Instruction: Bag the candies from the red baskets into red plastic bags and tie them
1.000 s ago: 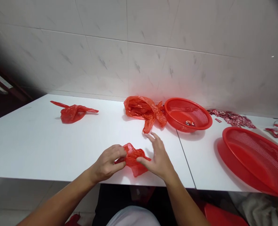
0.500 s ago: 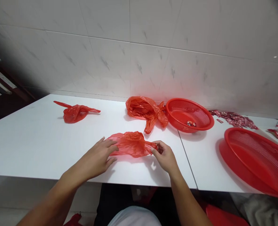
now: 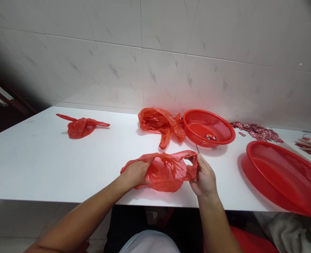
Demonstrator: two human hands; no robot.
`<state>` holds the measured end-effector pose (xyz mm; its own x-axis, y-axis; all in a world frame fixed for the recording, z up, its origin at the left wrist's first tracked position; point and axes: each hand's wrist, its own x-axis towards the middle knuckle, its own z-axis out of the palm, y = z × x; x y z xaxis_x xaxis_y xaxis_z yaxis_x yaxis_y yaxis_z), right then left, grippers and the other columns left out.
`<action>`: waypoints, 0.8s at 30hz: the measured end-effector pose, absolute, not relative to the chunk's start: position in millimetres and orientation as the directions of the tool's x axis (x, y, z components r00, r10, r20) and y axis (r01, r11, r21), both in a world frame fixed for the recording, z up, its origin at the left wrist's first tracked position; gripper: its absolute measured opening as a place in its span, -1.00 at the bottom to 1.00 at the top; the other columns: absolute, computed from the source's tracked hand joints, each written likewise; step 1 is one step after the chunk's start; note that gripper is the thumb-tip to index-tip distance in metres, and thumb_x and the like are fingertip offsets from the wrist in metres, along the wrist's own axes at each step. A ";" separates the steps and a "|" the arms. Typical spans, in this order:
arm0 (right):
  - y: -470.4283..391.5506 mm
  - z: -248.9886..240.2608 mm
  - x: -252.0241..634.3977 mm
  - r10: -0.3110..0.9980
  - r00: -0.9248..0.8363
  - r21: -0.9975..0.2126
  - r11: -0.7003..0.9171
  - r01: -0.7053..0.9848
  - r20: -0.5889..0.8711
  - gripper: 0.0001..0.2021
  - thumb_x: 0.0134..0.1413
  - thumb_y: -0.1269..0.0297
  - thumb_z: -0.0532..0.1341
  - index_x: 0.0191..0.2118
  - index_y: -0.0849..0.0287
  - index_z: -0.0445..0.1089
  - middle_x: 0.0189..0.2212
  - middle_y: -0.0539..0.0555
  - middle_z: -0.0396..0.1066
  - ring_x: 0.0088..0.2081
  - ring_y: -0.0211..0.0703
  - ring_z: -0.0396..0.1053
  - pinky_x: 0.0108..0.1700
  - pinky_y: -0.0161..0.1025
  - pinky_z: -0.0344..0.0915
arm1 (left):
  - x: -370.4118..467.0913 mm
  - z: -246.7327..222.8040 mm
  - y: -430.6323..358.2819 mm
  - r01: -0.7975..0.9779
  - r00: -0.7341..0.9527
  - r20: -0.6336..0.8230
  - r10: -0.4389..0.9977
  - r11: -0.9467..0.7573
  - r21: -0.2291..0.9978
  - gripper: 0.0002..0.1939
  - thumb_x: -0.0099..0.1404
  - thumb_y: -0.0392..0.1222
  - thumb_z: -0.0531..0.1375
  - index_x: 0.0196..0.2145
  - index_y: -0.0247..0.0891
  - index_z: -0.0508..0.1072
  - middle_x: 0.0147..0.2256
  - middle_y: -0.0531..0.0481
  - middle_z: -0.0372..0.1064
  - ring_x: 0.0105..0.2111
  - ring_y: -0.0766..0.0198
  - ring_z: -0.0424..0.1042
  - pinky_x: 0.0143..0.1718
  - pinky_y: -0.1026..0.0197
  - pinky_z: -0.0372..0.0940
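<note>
A thin red plastic bag (image 3: 166, 186) is spread above the near edge of the white table, its mouth held wide. My right hand (image 3: 205, 177) grips the bag's handle end at the right, with a gap showing through the handle loop. Into the mouth from the left reaches my left hand (image 3: 136, 174), thumb and fingers apart and pressing the plastic outward; its fingertips are partly hidden by the bag. Behind lies a crumpled, knotted red bag (image 3: 155, 119). Farther left sits a smaller tied red bag (image 3: 80, 128).
A round red basket (image 3: 197, 140) holding a few small wrapped packets (image 3: 211, 137) stands at the back. A larger red basket (image 3: 266, 175) is at the right. Beyond them lies a heap of small red-and-white packets (image 3: 260, 133). Another person's hand (image 3: 310, 144) shows at the far right.
The bag has gone from lying flattened to spread at its mouth. My left hand has moved right into it. My right hand has shifted right with the handle. Another person's hand has appeared.
</note>
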<state>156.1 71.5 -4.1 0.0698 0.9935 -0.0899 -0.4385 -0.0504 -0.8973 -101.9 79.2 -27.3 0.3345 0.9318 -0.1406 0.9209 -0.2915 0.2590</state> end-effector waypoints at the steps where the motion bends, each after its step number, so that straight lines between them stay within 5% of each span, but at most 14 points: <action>1: 69.3 -1.3 158.9 0.991 0.123 -0.953 -0.004 -0.302 -0.043 -0.63 0.25 -0.11 0.27 -0.15 0.13 0.42 -0.22 0.08 0.49 -0.56 -0.36 0.21 -0.54 -0.33 0.25 | -102.0 -21.9 79.8 0.931 0.337 -0.190 0.922 -0.296 0.212 -0.06 0.14 -0.12 0.35 0.43 -0.30 0.17 -0.07 -0.38 0.58 -0.15 -0.23 0.61 -0.23 0.00 0.45; 4: 47.4 12.4 153.7 0.868 0.342 -0.929 0.299 0.220 0.360 -0.70 0.19 0.09 0.36 -0.02 0.09 0.48 -0.01 0.20 0.47 -0.20 -0.06 0.46 -0.24 -0.12 0.47 | -92.6 -7.5 83.0 0.952 0.282 -0.337 0.898 -0.306 -0.020 0.05 -0.01 -0.30 0.40 0.43 -0.36 0.18 0.08 -0.53 0.48 -0.10 -0.32 0.59 -0.19 -0.08 0.47; 7: 20.6 27.5 135.9 0.751 0.032 -0.699 0.597 0.394 0.660 -0.67 0.22 0.32 0.31 0.09 -0.04 0.46 0.07 0.16 0.46 0.09 0.08 0.44 0.08 0.05 0.45 | -75.6 -1.1 87.1 0.930 0.272 -0.416 0.868 -0.349 -0.118 0.22 -0.19 -0.44 0.47 0.44 -0.37 0.17 0.21 -0.61 0.34 0.05 -0.40 0.52 -0.07 -0.14 0.47; 10: 25.4 24.9 124.9 0.817 -0.443 -0.643 0.569 0.512 0.371 -0.59 0.26 0.32 0.26 0.20 -0.05 0.45 0.14 0.17 0.47 0.16 0.17 0.43 0.18 0.16 0.39 | -62.5 -1.6 88.0 0.900 0.370 -0.412 0.833 -0.431 -0.065 0.03 -0.08 -0.35 0.50 0.36 -0.43 0.29 0.19 -0.60 0.38 0.14 -0.39 0.46 0.07 -0.18 0.42; 13: 59.4 -0.2 135.7 0.952 -0.306 -0.503 0.253 0.827 -0.023 -0.57 0.27 0.23 0.28 0.22 0.12 0.47 0.24 0.37 0.38 0.19 0.38 0.41 0.18 0.33 0.34 | -59.3 0.4 80.9 0.879 0.468 -0.321 0.823 -0.472 0.072 -0.34 0.20 -0.30 0.36 0.25 -0.48 0.42 0.04 -0.52 0.51 0.05 -0.30 0.55 0.05 -0.12 0.44; 15: 76.7 -17.7 152.6 0.953 -0.236 -0.465 0.126 0.876 -0.187 -0.52 0.25 0.20 0.30 0.25 0.21 0.44 0.26 0.43 0.36 0.21 0.40 0.41 0.18 0.31 0.34 | -60.8 7.6 70.9 0.830 0.556 -0.227 0.800 -0.522 0.195 -0.46 0.31 -0.40 0.21 0.24 -0.37 0.46 0.04 -0.41 0.54 -0.02 -0.21 0.60 -0.02 -0.06 0.48; 21: 56.6 -1.3 210.4 0.845 -0.525 -0.757 0.276 0.592 -0.102 -0.44 0.24 0.04 0.32 0.32 -0.09 0.38 0.30 0.15 0.38 0.28 0.20 0.37 0.28 0.22 0.31 | -68.5 46.7 40.5 0.451 0.827 0.153 0.541 -0.801 0.394 -0.35 0.36 -0.54 0.05 0.32 -0.12 0.38 0.18 -0.22 0.47 0.14 -0.02 0.51 0.11 0.03 0.44; 24: 66.9 21.3 254.3 0.908 -0.418 -0.897 0.185 0.401 0.001 -0.52 0.15 -0.01 0.38 0.16 0.00 0.53 0.02 0.21 0.59 -0.03 0.14 0.57 -0.02 0.06 0.51 | -76.1 62.2 32.0 0.421 0.810 0.243 0.533 -0.818 0.392 -0.42 0.38 -0.49 0.08 0.26 -0.09 0.42 0.05 -0.15 0.56 0.04 0.02 0.56 0.04 0.07 0.47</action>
<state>254.3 66.9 21.3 -0.4181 0.9084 0.0011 0.4005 0.1854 -0.8973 -76.1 32.0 62.2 0.8103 0.5332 0.2432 0.4208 -0.8181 0.3920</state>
